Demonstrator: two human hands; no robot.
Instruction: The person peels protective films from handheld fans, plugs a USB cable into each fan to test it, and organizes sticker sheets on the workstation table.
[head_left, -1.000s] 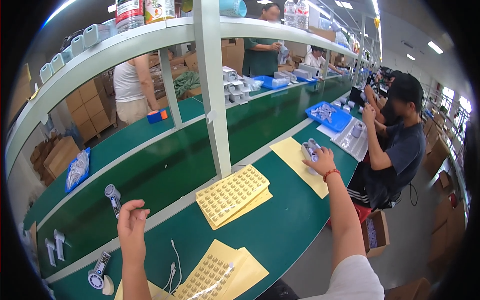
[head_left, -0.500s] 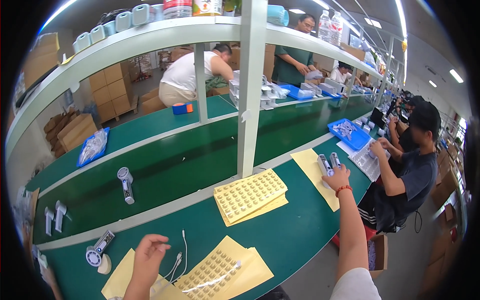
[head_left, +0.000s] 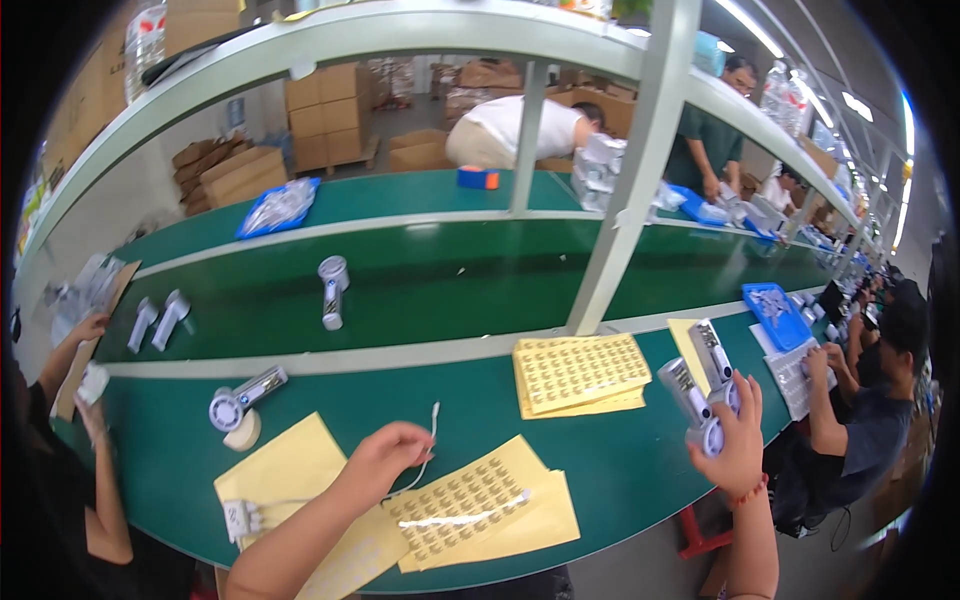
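Note:
My right hand [head_left: 735, 440] is closed round two small white-grey handheld fans [head_left: 688, 390] above the right part of the green bench, their clear-windowed handles pointing up and away. At the middle front, my left hand [head_left: 388, 458] has its fingers bent in a pinch on a thin white charging cable [head_left: 434, 425], whose tip stands out beyond the fingertips. The cable runs back under my left hand toward a white multi-port charger [head_left: 237, 520]. Beside that hand lies a yellow-backed sheet of round stickers [head_left: 460, 510]. Another handheld fan [head_left: 245, 398] rests to the left, by a cream round piece [head_left: 243, 432].
A stack of sticker sheets [head_left: 582, 370] lies beside the shelf post [head_left: 640, 170]. More fans [head_left: 333, 290] sit on the green conveyor [head_left: 430, 285]. Blue trays [head_left: 778, 318] stand at right and far left. Co-workers sit on both sides; others stand across the line.
My right hand has lifted the two fans off the yellow sheet and drawn them nearer. My left hand has moved right to the cable and closed its fingers. The view has turned leftward.

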